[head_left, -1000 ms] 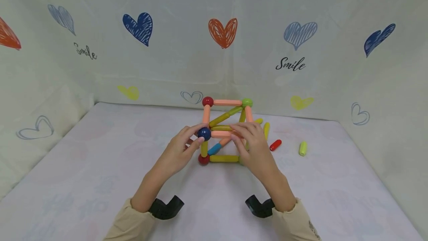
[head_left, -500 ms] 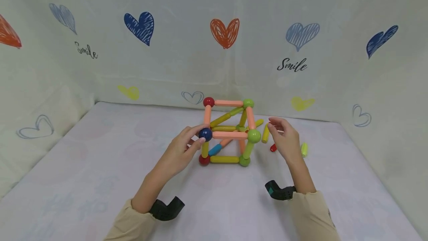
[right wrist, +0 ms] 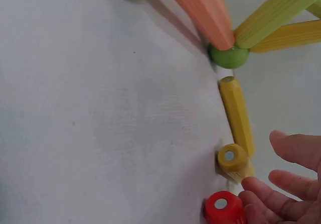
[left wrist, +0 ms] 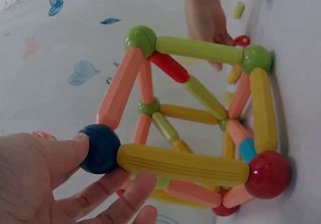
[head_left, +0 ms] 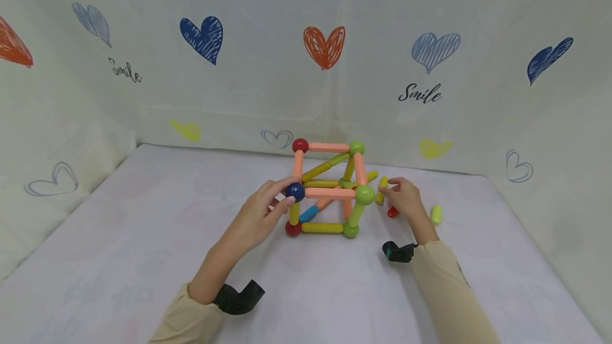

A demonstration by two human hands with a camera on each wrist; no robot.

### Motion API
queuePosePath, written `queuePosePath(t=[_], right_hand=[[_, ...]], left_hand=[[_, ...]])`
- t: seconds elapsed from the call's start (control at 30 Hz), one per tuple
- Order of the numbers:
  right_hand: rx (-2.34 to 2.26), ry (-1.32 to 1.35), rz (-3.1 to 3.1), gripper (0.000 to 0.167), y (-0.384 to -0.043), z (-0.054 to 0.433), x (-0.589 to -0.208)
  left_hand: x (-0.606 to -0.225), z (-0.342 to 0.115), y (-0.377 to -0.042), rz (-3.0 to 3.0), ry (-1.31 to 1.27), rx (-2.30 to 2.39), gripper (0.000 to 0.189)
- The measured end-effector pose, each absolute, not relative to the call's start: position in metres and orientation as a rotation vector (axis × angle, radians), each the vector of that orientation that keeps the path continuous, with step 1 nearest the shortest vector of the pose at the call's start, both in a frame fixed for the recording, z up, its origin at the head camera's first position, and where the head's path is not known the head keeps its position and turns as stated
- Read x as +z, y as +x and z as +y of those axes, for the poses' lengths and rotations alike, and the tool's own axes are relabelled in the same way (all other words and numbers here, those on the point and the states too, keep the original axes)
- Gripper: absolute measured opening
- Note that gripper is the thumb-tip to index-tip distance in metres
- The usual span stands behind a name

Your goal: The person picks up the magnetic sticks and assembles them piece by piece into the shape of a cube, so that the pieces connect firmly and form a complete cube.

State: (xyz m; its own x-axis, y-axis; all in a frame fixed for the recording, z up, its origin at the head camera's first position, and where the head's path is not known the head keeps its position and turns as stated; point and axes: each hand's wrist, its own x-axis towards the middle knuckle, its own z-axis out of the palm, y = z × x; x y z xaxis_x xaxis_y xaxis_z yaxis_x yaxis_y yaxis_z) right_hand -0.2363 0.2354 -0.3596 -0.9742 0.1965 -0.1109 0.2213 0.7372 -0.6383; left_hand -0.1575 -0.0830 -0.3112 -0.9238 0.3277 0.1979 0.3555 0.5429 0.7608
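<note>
A cube-like frame of magnetic rods and balls (head_left: 330, 194) stands on the table, with diagonal rods inside it. My left hand (head_left: 262, 211) pinches the dark blue ball (left wrist: 101, 148) at its near upper left corner, thumb on one side and fingers on the other. To the right of the frame, my right hand (head_left: 405, 199) reaches down beside a loose yellow rod (right wrist: 233, 158). Its thumb and fingers are spread apart in the right wrist view, and nothing is held between them. A short red rod (right wrist: 223, 209) lies right by its fingertips.
Another yellow rod (right wrist: 236, 113) lies close to the frame's far right corner. Farther right lies a short lime-green rod (head_left: 436, 215). A white cloth backdrop (head_left: 363, 94) printed with hearts rises behind the table (head_left: 143, 216).
My right hand has left the frame's near upper right corner, uncovering a green ball, and moved right and down to the loose yellow rod. My left hand has stayed on the blue ball.
</note>
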Motion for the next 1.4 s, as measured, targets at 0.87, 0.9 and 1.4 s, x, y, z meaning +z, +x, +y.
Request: queuePosePath(t=[0.87,0.9,1.4], right_hand=[[-1.545,0.351,2.659,0.059,-0.194,0.233,-0.341],[-1.580,0.342,2.643,0.056,-0.186,0.232,-0.339],[-1.849,0.079,2.312,0.040,-0.117,0.170,-0.354]], left_hand=[[-0.311,-0.081,-0.156,-2.711,-0.606,-1.397,0.042],[-0.311,-0.081,-0.156,-2.711,-0.610,-1.398,0.042],[-0.305,-0.083,-0.151,-2.725,-0.695,-1.383,0.039]])
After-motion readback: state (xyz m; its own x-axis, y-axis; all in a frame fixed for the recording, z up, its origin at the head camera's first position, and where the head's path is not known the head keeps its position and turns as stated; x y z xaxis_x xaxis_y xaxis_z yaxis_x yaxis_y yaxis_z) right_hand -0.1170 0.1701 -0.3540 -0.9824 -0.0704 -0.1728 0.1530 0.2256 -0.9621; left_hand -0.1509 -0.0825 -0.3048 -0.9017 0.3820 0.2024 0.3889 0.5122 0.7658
